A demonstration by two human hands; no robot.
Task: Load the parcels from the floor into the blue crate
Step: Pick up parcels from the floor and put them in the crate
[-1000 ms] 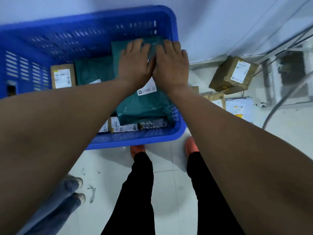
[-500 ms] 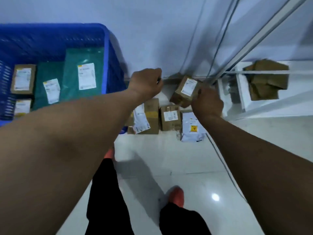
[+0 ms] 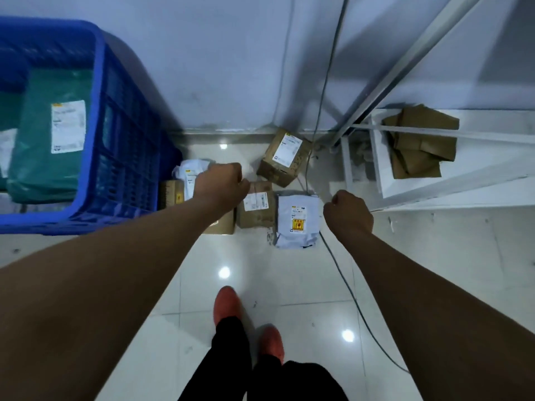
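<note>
Glossy tiled floor (image 3: 289,285), matt cardboard boxes (image 3: 282,157), perforated plastic blue crate (image 3: 127,157), shiny grey polybag (image 3: 298,221).

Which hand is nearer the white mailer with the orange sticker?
Right. The right hand hangs just right of the mailer; the left hand is farther off to its left, over the brown boxes.

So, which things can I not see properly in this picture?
Head view, all:
Blue crate: cut off by the left edge.
White mailer: partly hidden behind the left hand.
Brown box: mostly covered by the left forearm.
Label on the grey mailer: print too small to read.
</note>
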